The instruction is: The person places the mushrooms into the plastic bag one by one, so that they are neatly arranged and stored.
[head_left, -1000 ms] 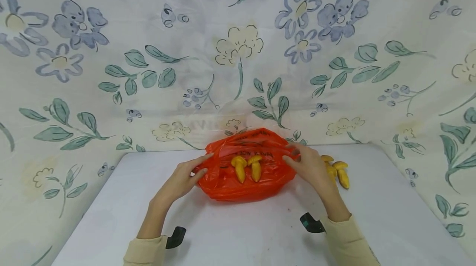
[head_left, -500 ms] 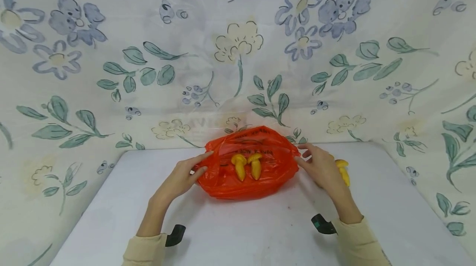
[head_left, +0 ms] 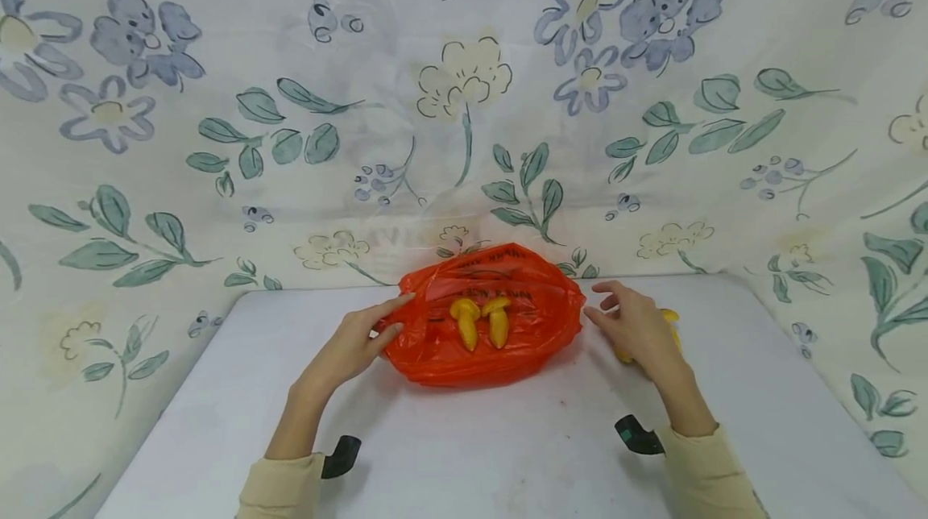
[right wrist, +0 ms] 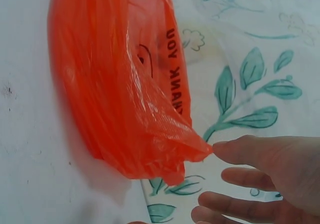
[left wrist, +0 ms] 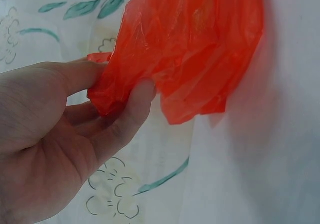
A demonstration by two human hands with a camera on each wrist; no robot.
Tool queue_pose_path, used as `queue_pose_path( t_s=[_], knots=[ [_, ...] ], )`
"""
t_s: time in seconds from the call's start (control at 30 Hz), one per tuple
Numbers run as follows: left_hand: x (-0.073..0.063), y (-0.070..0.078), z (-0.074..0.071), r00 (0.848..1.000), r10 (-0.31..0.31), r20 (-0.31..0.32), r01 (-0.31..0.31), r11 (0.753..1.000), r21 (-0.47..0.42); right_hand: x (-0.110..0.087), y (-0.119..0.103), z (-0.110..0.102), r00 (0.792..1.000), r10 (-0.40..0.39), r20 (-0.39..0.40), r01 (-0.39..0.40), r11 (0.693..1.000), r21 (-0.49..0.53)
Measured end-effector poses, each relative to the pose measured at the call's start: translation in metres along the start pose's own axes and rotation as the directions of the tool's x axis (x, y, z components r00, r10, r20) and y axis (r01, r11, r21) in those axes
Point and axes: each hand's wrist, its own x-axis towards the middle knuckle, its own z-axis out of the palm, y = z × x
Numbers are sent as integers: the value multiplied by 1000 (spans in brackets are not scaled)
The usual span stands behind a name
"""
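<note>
A red plastic bag (head_left: 464, 372) lies spread on the table, its mouth facing me. Two yellow mushrooms (head_left: 468, 327) sit side by side inside, caps toward the far side. My left hand (head_left: 351, 348) pinches the bag's left edge; in the left wrist view the red film (left wrist: 190, 49) passes between thumb and fingers. Just off the bag's right edge, my right hand (head_left: 634, 327) holds nothing, its fingers loosely extended. The right wrist view has a fingertip right at a crumpled corner of the bag (right wrist: 115, 84), which bears dark lettering.
More yellow mushroom pieces (head_left: 670, 316) lie on the table behind my right hand, mostly hidden by it. The white table (head_left: 449, 454) ends at a floral-printed sheet (head_left: 406, 84) at the back. Black wrist mounts (head_left: 341, 457) stick out near both sleeves.
My right hand has moved right, away from the bag's right edge, and now covers more of the mushrooms behind it. My left hand stays at the bag's left edge.
</note>
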Motion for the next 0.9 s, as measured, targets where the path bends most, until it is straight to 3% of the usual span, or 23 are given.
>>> queue_pose_path(
  t_s=[0.3, 0.9],
  knots=[
    [0, 0, -2, 1000, 7, 11, -7, 1000, 6, -2, 7, -3, 995, 74, 60, -76, 997, 26],
    [1, 2, -3, 1000, 14, 2, -14, 1000, 11, 2, 17, -13, 986, 104, 129, -104, 995, -2]
  ],
)
